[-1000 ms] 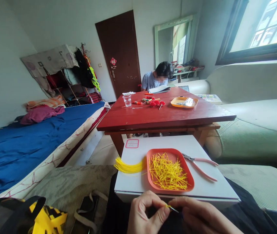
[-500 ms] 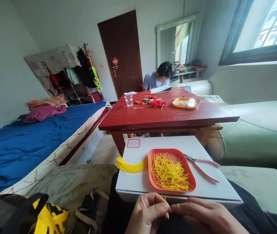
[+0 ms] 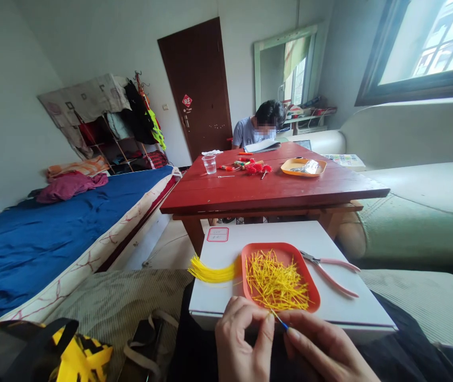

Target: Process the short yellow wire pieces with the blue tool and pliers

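Just in front of the orange tray's near edge, my right hand [image 3: 324, 342] pinches a small thin tool with a blue handle [image 3: 284, 325]. Its slender tip points up and left to the fingertips of my left hand [image 3: 244, 339]. Those fingers are closed in a pinch on something too small to make out, perhaps a bit of yellow strand. The orange tray [image 3: 316, 302] holds many short yellow strands [image 3: 276, 278]. A bundle of longer yellow strands [image 3: 214, 270] lies left of it, and pliers with pink handles [image 3: 332, 270] lie to its right.
Under the tray is a white box [image 3: 218, 297] on my lap. Beyond stands a red table [image 3: 226, 196] with a clear cup [image 3: 210, 164], red tasselled pieces [image 3: 256, 167] and a yellow tray [image 3: 324, 172]. A person [image 3: 246, 130] sits at its far side.
Both hands have risen slightly toward the tray. The blue-handled tool now shows between them, where before the fingertips met around a short yellow bit.
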### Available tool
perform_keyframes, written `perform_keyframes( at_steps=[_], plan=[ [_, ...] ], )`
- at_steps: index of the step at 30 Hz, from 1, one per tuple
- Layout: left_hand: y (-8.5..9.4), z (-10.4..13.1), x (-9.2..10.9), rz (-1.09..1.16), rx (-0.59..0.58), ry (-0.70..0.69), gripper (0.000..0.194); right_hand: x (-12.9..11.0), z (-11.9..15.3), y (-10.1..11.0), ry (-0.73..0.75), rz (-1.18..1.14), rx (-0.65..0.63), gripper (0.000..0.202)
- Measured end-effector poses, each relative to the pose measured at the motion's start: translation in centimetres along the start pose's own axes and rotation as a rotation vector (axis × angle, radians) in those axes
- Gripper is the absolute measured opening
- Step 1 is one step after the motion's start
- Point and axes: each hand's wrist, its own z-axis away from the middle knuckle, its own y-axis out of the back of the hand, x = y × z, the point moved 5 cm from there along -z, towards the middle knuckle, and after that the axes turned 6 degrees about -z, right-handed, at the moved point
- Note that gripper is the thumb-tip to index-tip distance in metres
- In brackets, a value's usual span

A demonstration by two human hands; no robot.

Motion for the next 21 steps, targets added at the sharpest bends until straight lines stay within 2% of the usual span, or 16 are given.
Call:
perform_keyframes(
  at_steps=[3,6,10,15,21],
  plan=[
    [-0.3,-0.2,-1.3,0.168,-0.176,0.224,0.02,-0.8,-0.1,0.0,0.041,0.138,-0.074,0.045],
    [-0.5,-0.1,-2.0,0.228,-0.282,0.319,0.016,-0.9,-0.3,0.4,0.039,0.227,-0.14,0.045],
    [-0.5,0.1,-2.6,0.222,-0.305,0.349,0.016,-0.6,-0.4,1.0,0.021,0.239,-0.162,0.045],
    [-0.5,0.3,-2.7,0.234,-0.32,0.358,0.015,-1.2,-0.2,0.8,0.053,0.435,-0.206,0.039],
    [-0.8,0.4,-3.3,0.304,-0.409,0.484,0.016,-0.8,-0.5,1.1,0.119,0.49,-0.171,0.043]
  ],
)
